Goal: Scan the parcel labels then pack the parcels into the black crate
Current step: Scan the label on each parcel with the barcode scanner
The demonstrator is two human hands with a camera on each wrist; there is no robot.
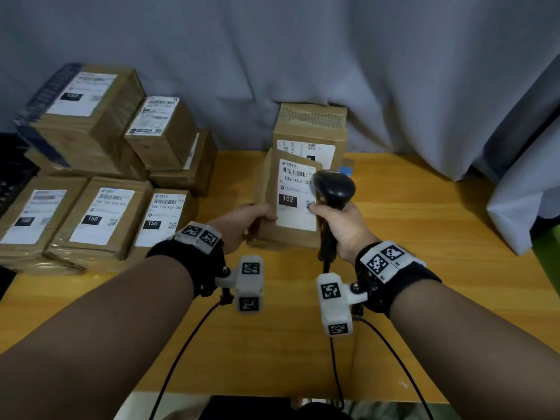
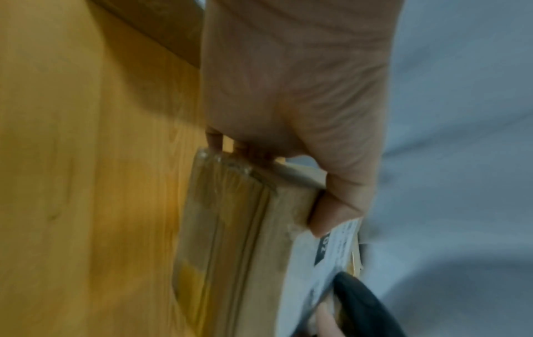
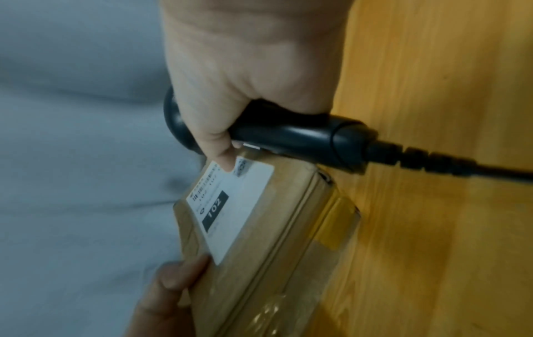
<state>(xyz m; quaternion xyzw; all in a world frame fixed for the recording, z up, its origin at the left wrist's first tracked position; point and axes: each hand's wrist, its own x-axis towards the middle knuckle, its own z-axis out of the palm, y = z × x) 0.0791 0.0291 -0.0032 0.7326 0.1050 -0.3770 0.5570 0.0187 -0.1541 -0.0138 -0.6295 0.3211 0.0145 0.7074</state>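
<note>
Your left hand (image 1: 242, 221) grips the near left edge of the parcel (image 1: 274, 234) marked 102, thumb on its face, holding it tilted up between your hands. Your right hand (image 1: 342, 225) is wrapped around the black scanner (image 1: 335, 189), thumb resting on the label (image 1: 295, 215). More parcels (image 1: 100, 219) sit stacked left of your left hand.

parcels: 9 visible, brown cardboard | 7 stacked at left of frame (image 1: 100, 219) | 2 at centre: one with label 102 (image 1: 285, 204), one upright behind it (image 1: 309, 134) | scanner: 1, black, handheld (image 1: 335, 189) | hands: 2 | wooden table: 1 (image 1: 424, 237) | crate: count unclear
</note>
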